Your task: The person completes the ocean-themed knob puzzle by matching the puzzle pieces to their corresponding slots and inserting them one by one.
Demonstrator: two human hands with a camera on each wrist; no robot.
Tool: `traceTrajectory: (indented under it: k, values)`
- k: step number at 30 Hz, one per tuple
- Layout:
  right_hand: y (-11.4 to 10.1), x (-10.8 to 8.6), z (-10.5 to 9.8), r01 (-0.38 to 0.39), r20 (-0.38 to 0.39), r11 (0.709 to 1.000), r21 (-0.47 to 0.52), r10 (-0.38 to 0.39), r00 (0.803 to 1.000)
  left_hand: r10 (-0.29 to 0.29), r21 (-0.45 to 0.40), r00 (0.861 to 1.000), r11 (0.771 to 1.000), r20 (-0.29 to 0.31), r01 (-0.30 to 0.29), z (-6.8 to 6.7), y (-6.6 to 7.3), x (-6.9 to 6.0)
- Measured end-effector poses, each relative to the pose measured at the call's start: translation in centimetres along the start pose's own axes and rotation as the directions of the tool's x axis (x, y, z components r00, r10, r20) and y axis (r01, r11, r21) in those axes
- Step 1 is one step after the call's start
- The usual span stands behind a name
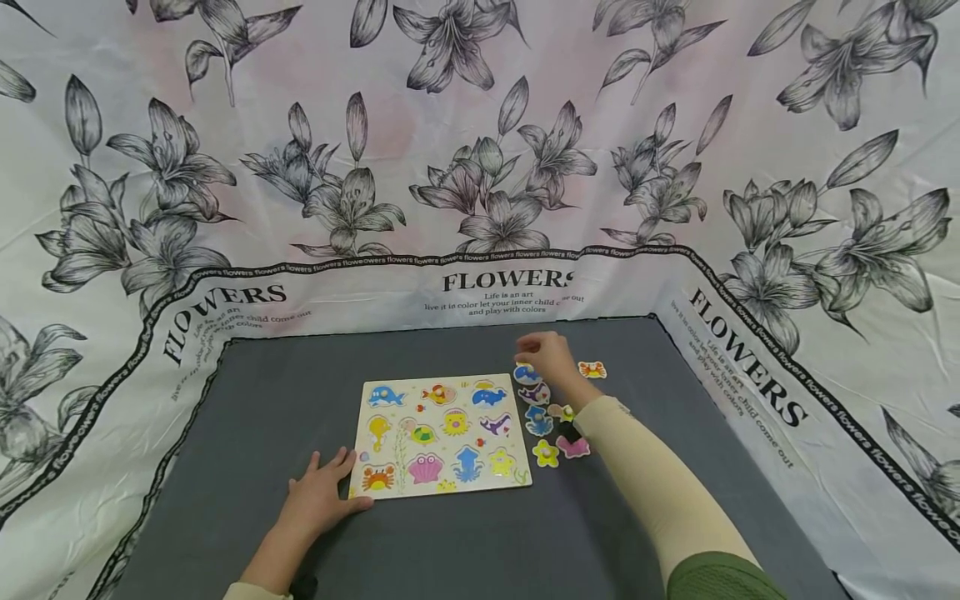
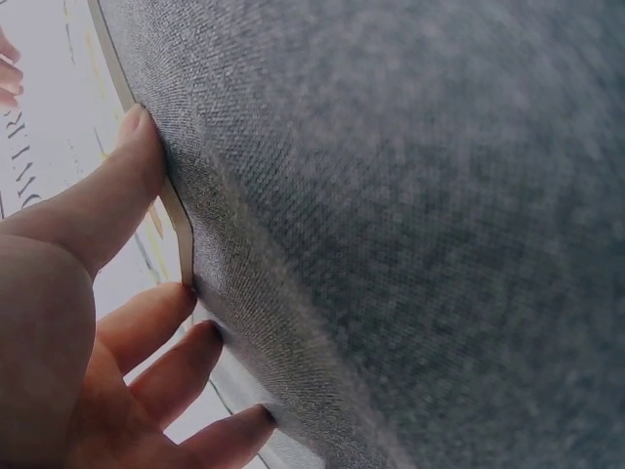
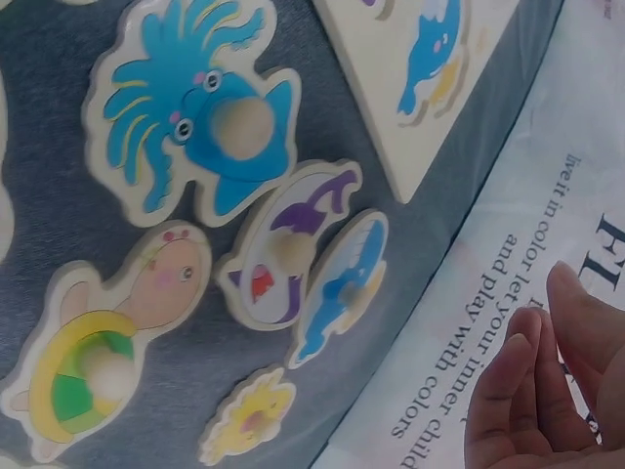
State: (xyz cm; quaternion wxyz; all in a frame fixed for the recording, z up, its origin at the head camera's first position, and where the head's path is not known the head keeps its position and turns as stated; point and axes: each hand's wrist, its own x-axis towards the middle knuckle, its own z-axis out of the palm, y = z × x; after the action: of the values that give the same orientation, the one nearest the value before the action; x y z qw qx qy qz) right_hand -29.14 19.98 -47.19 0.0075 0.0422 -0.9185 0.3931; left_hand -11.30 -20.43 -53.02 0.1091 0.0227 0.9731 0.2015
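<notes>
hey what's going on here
A person is handling a wooden sea-creature puzzle board with bare hands. The left hand touches the board at its near left corner. The right hand is beyond the board's right edge, near the blue whale piece, with nothing visible between its fingertips. Loose knobbed pieces lie to the board's right, among them the turtle piece, the yellow star piece and, farther off, the crab piece.

I see the cream puzzle board (image 1: 442,444) flat at lower centre, knobbed sea-creature pieces (image 1: 538,421) lying just right of it.
</notes>
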Motion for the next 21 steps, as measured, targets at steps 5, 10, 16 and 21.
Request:
traceTrajectory:
  k: [5, 10, 16, 21]
  values:
    - [0.7, 0.0, 0.3, -0.032, -0.010, 0.999, -0.025, 0.032, 0.999, -0.006, -0.005, 1.000, 1.000, 0.003, 0.006, 0.1, -0.1, -0.1]
    - [1.6, 0.1, 0.6, -0.078, -0.009, 0.996, -0.052, 0.078, 0.997, -0.009, -0.003, 1.000, 1.000, 0.008, 0.009, 0.0, -0.1, 0.0]
    - [2.2, 0.4, 0.8, -0.135, 0.015, 0.990, -0.052, 0.136, 0.991, -0.007, -0.008, 1.000, 1.000, 0.008, 0.007, 0.0, -0.1, 0.0]
    - [2.7, 0.5, 1.1, -0.149, 0.030, 0.987, -0.057, 0.151, 0.988, -0.006, -0.004, 1.000, 1.000, 0.004, 0.006, 0.0, -0.1, 0.0]
